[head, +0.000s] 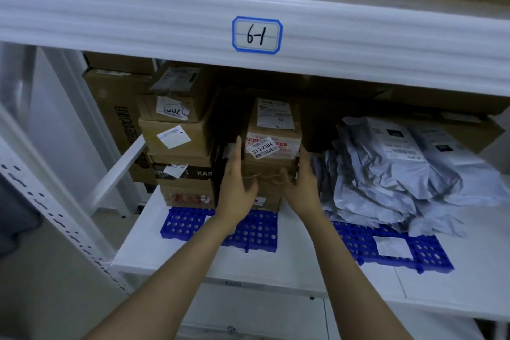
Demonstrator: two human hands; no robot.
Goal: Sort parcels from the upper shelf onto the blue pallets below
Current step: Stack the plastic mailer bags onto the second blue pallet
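Observation:
A small cardboard parcel with a "53-3-2304" sticker tops a stack of brown boxes on the left blue pallet. My left hand lies with straight fingers against the left side of this stack. My right hand is at its right side, fingers relaxed, thumb on the front of the lower box. Neither hand grips anything. A second blue pallet to the right carries a heap of grey poly mailers.
Another pile of labelled cardboard boxes stands left of the stack, with a large carton behind it. The white upper shelf beam, tagged "6-1", hangs overhead. A white perforated upright runs along the left.

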